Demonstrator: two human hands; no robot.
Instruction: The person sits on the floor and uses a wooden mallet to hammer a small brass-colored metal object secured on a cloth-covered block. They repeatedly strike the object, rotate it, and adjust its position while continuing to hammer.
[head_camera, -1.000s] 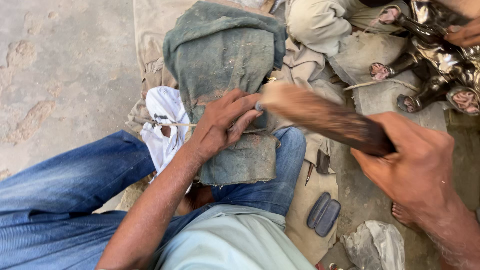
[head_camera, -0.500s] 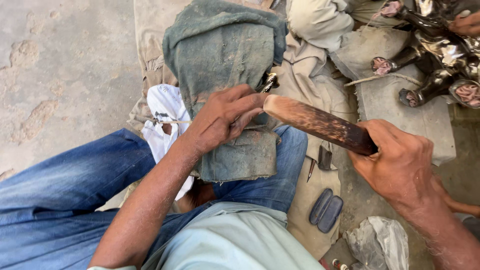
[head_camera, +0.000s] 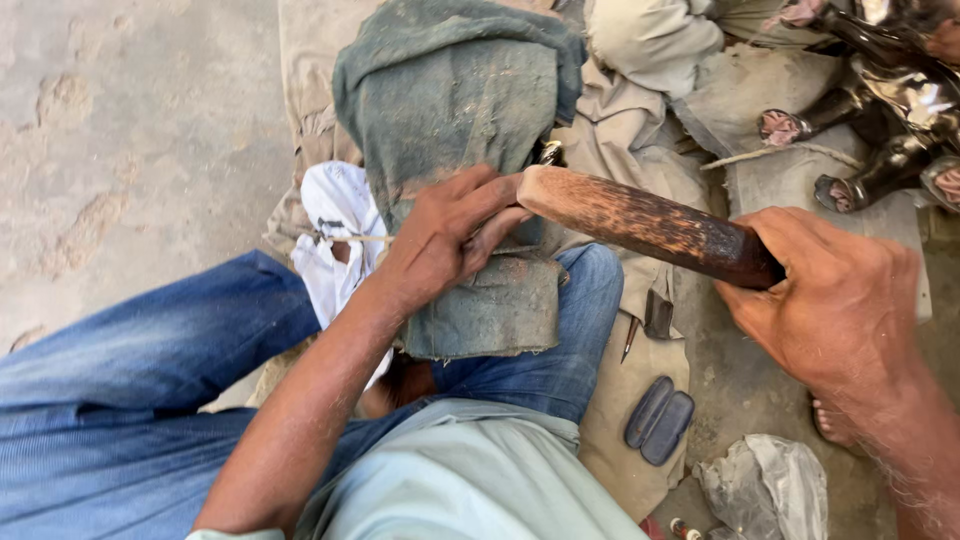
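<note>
My right hand (head_camera: 835, 300) grips the dark end of a worn wooden mallet (head_camera: 640, 222) whose pale tip lies against my left fingers. My left hand (head_camera: 450, 240) rests with curled fingers on a grey-green cloth-covered block (head_camera: 450, 110) that stands between my knees; the fingers pinch something small that stays hidden. A bit of metal (head_camera: 549, 152) shows just behind the mallet tip. My blue-jeaned legs (head_camera: 150, 370) frame the block.
A white cloth bundle (head_camera: 335, 215) lies left of the block. Beige cloths (head_camera: 640, 120) cover the ground behind. Shiny dark metal figures (head_camera: 880, 110) sit at the top right. A small dark flat stone (head_camera: 658, 420), a thin tool (head_camera: 630, 340) and a crumpled rag (head_camera: 765, 485) lie near my right knee.
The mallet has swung down and left, its tip going from above the block to against my left fingers. My right hand followed it inward. My left hand has stayed on the block.
</note>
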